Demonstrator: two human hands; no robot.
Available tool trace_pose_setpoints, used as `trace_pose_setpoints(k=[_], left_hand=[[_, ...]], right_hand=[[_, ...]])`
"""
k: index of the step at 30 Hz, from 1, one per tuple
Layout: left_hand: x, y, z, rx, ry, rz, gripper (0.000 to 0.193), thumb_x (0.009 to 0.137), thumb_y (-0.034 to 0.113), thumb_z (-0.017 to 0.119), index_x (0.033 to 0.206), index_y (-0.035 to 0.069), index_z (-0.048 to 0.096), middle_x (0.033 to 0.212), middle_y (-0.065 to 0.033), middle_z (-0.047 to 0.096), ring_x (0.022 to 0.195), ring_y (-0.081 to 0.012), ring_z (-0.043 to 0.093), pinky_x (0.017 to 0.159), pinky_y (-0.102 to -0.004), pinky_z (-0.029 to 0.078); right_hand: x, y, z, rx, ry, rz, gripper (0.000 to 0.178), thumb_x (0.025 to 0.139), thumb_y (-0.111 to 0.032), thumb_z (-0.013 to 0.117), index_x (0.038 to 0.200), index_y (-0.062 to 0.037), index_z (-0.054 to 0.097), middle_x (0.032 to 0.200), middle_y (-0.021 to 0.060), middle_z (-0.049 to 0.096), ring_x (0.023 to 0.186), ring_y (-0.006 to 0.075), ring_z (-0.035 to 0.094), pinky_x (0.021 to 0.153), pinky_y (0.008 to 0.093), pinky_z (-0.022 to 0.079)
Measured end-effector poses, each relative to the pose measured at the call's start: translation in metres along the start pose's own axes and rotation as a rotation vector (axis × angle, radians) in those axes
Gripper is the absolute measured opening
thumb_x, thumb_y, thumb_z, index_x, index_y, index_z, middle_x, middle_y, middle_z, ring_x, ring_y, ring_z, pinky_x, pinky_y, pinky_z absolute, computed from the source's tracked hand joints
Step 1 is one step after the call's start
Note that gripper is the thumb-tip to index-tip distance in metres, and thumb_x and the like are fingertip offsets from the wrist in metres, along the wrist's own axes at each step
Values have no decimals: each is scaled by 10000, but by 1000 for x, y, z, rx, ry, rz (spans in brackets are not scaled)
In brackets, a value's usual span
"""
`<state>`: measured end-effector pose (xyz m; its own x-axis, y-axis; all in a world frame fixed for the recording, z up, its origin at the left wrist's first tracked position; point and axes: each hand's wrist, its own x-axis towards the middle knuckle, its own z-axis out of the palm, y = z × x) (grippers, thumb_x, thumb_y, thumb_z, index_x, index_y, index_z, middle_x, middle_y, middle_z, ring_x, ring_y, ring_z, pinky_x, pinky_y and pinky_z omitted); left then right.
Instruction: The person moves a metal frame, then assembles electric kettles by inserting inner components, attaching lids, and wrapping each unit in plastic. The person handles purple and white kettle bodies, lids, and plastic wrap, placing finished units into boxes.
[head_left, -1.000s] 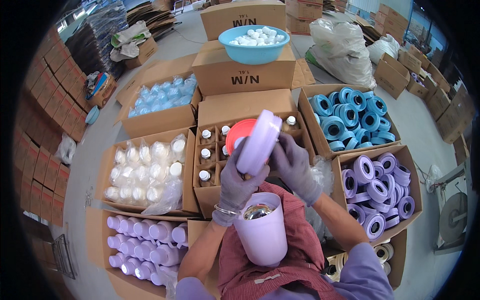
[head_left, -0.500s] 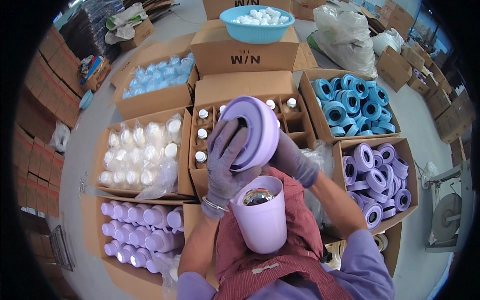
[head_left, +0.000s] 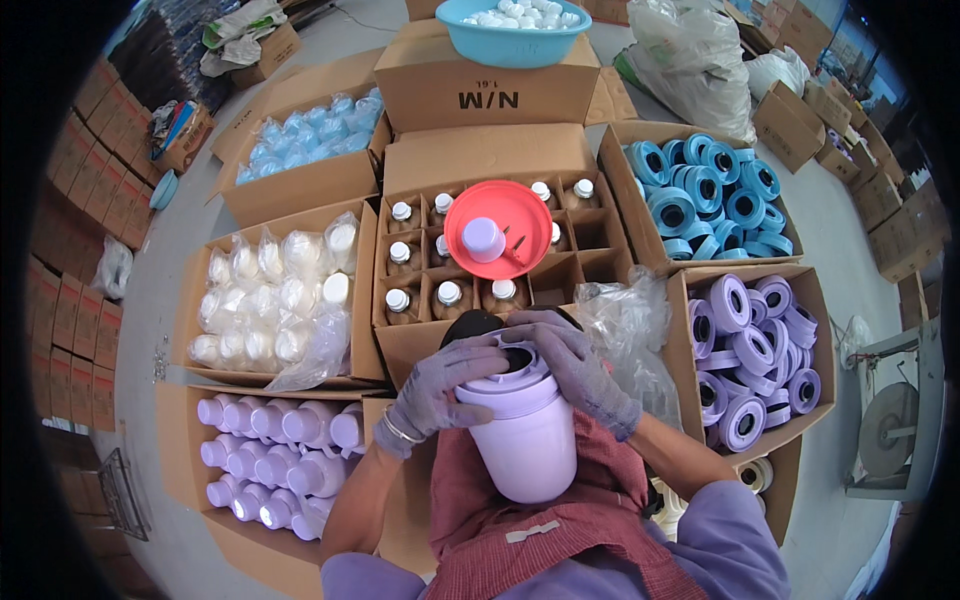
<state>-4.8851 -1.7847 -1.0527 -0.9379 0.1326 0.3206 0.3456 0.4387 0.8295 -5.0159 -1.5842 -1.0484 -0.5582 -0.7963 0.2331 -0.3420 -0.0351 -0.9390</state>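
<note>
A lilac flask body stands on my lap, tilted slightly. On its top sits a lilac ring-shaped collar with a dark opening in the middle. My left hand, in a grey-purple glove, grips the collar's left side, thumb at the near edge. The gloved right hand curls over the far right of the collar. Just beyond my hands, a red round tray rests on the divided carton, bearing a lilac cup and small dark slender pieces.
A divided carton holds several white-capped bottles. Open cartons at the left hold bagged blue, bagged white and lilac parts. At the right are blue rings and lilac rings. Clear plastic lies beside my right hand. A blue basin stands far back.
The collar, held up and tipped over the flask body, has come down onto its top. Both hands moved down with it. The red tray, hidden before, now shows.
</note>
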Motion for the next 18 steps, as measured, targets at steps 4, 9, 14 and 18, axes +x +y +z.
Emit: trace_pose_setpoints(k=[4,9,14,18], left_hand=[[-11,46,29,443,107,-92,597,780,450,753,1198,46,619,1189,-169,629,1174,-375,571,1011,-458,434],[-5,34,33,186,280,-89,312,942,231,574,1171,21,602,1154,-171,626,1103,-338,598,981,-425,448],[-4,-46,81,2,261,-196,298,969,222,488,1122,24,649,1322,-195,528,1261,-368,463,1079,-437,360],[-15,-37,111,150,54,19,289,942,277,563,1135,97,682,1432,-195,445,1373,-405,331,1129,-493,282]], right_hand=[[5,35,5,514,-201,242,455,1026,-208,306,1023,41,687,1239,173,602,1186,260,550,1067,351,375],[0,21,-3,298,-191,17,341,989,-179,391,1148,5,630,1166,154,619,1133,259,575,1048,365,393],[-68,-73,-43,-463,-318,-454,513,819,-274,655,1314,-157,587,1210,113,550,1113,332,545,987,479,424],[-104,-111,-56,-639,-398,16,526,830,-323,668,1319,-147,588,1115,139,603,940,331,630,866,444,491]])
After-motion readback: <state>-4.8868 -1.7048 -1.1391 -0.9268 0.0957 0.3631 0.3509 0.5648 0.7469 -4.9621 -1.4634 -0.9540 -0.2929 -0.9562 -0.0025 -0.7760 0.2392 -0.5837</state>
